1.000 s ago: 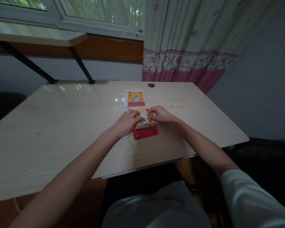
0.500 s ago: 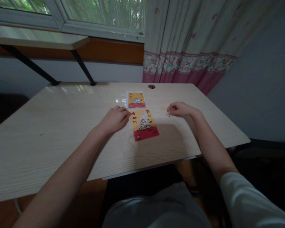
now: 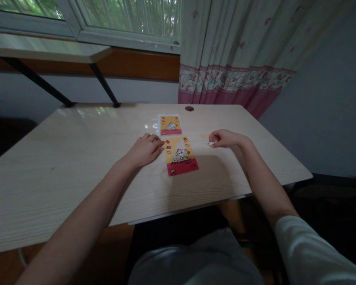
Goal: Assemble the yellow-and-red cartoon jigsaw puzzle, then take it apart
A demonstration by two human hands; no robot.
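Note:
A yellow and red picture puzzle (image 3: 182, 167) with a white cartoon animal lies flat on the table, a pale patch showing in its upper part. My left hand (image 3: 147, 149) rests beside it, fingers loosely stretched and fingertips touching its upper left edge; it holds nothing that I can see. To the right of the puzzle, my right hand (image 3: 224, 138) pinches a small white puzzle piece (image 3: 212, 143) with dark marks, just at the tabletop. Near those fingers lies a small yellow piece (image 3: 203, 136). Behind the puzzle is a smaller printed card (image 3: 171, 126) with a similar picture and a white border.
The pale wooden table (image 3: 86, 166) has a round cable hole (image 3: 189, 109) at its back edge. A raised shelf (image 3: 47, 48) on black supports stands at the back left. A floral curtain (image 3: 225, 59) hangs behind the table, beside a window (image 3: 130, 19).
The white piece in my right hand has turned and shows more of its white face, and that hand has shifted slightly nearer to me. My left hand has barely moved.

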